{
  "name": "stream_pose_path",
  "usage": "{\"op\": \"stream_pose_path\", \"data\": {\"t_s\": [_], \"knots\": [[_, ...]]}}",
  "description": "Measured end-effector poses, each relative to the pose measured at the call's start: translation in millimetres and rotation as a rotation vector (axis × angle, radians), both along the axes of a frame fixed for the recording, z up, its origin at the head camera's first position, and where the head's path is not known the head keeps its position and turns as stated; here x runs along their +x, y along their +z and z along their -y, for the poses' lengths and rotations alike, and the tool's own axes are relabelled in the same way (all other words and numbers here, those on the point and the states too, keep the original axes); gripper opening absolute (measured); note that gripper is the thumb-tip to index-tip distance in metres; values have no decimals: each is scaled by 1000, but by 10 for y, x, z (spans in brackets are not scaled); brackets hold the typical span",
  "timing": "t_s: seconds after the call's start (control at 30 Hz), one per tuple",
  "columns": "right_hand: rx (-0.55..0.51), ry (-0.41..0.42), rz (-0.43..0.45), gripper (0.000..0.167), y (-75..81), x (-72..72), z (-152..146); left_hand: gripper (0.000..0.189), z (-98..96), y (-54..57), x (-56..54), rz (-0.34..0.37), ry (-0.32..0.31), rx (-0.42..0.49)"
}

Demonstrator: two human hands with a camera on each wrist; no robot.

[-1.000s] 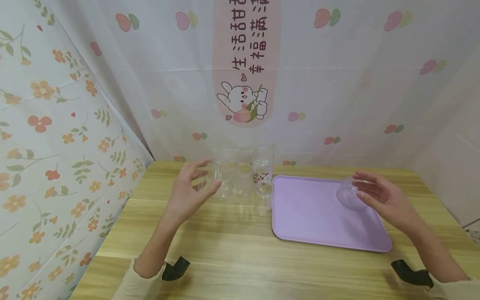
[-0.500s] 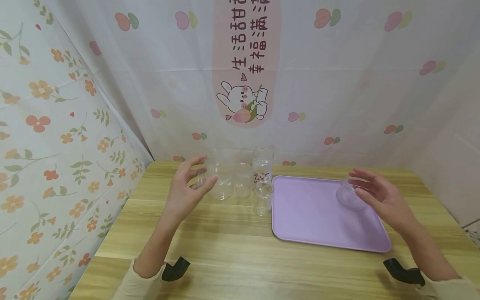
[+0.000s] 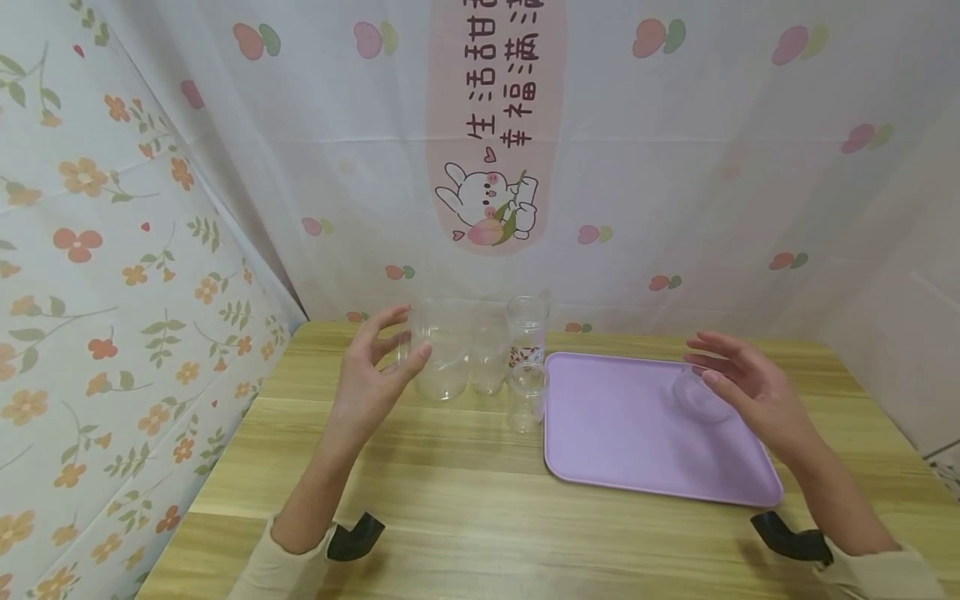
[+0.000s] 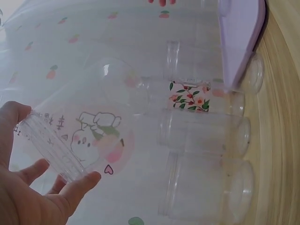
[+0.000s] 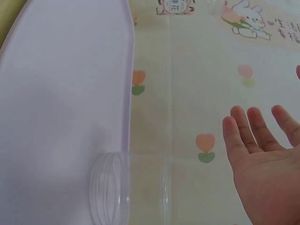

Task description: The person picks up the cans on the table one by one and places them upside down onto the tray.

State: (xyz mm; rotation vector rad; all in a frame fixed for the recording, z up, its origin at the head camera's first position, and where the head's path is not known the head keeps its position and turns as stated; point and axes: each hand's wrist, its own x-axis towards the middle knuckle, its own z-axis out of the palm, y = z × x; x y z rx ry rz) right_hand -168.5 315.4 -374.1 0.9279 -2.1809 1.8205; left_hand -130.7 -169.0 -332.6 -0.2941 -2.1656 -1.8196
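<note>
In the left wrist view, my left hand point(image 4: 51, 197) pinches a clear plastic jar point(image 4: 54, 147) by its ridged rim, with its see-through body slanting away to the upper right. The head view has this left hand point(image 3: 371, 375) raised at the left of a group of standing clear jars. Over the right part of the purple tray point(image 3: 630, 433) hovers my right hand point(image 3: 753, 396), fingers spread and loosely bent, holding nothing. Below its fingertips a clear jar point(image 3: 702, 396) stands on the tray; the right wrist view shows the jar point(image 5: 110, 187) apart from that hand point(image 5: 267, 173).
Left of the tray stand a wide clear jar point(image 3: 442, 375), a narrower one point(image 3: 487, 371), a tall jar with a floral label point(image 3: 525, 333) and a short jar point(image 3: 525, 408). A printed curtain point(image 3: 337, 183) hangs behind the wooden table point(image 3: 450, 517).
My left hand has shifted slightly up and left with the jar in it. My right hand has drifted left over the tray, while the jar beneath stays in place.
</note>
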Motion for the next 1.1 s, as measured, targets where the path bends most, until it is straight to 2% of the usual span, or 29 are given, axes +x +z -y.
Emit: {"op": "stream_pose_path", "data": {"t_s": [0.4,0.67,1.1], "knots": [[-43,31,13,51,17,-16,97,55,-42,-27,-14,-37,-14,36],[-29,-11,36,50,30,-24,171,55,-89,-49,-27,-33,-21,61],[-33,4,4,49,9,-69,272,55,-162,-81,-43,-52,-48,117]]}}
